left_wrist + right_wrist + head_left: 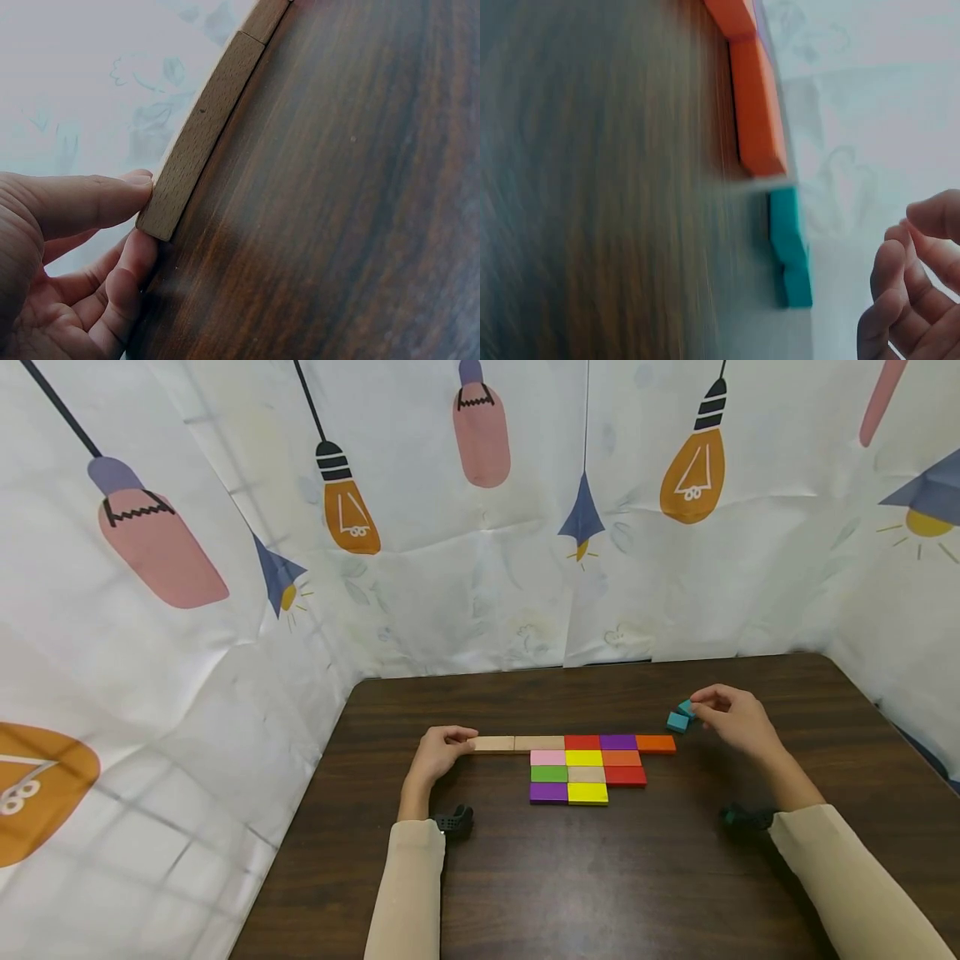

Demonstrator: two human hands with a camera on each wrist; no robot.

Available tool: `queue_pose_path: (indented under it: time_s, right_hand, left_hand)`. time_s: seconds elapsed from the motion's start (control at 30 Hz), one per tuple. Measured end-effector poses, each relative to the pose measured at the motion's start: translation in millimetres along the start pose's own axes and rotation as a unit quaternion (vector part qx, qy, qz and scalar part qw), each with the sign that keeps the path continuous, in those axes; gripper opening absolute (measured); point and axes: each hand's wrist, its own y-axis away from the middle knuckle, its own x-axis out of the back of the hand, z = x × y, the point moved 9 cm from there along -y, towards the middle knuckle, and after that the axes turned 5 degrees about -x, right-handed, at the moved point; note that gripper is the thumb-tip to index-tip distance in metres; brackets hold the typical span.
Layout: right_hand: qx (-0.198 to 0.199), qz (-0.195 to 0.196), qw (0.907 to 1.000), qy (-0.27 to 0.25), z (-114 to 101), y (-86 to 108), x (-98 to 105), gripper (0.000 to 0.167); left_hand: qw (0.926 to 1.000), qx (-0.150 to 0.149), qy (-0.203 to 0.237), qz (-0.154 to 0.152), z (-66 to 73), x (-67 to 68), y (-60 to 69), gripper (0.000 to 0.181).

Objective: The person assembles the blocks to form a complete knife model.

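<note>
In the head view my left hand (435, 756) is at the left end of a row of flat blocks, pinching the end of a plain wooden block (492, 744). The left wrist view shows thumb and fingertips against the end of that wooden block (202, 135). My right hand (731, 718) hovers by two teal blocks (677, 722) at the back right, its fingers loosely bent. In the right wrist view, the teal blocks (786, 225) lie apart from the fingertips (896, 251), and nothing shows between them.
Below the row sit coloured blocks, side by side: pink (547, 757), green (549, 773), yellow (587, 793) and red (624, 777) among them. An orange block (656, 744) ends the row at right. A printed cloth (487, 593) hangs behind the dark wooden table (525, 877).
</note>
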Motion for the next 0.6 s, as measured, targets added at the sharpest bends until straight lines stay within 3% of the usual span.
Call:
queue_pose_path:
  time_s: [0.27,0.6]
  right_hand:
    - [-0.018,-0.045,0.9984,-0.029,27,-17.6,4,0.043]
    - [-0.015,-0.101,0.9945,-0.022,45,-33.6,-3,0.047]
  left_hand:
    - [1.0000,0.001,-0.001,0.000,1.0,0.3,0.2,0.019]
    - [1.0000,0.002,0.000,-0.003,-1.5,-1.0,-1.9,0.019]
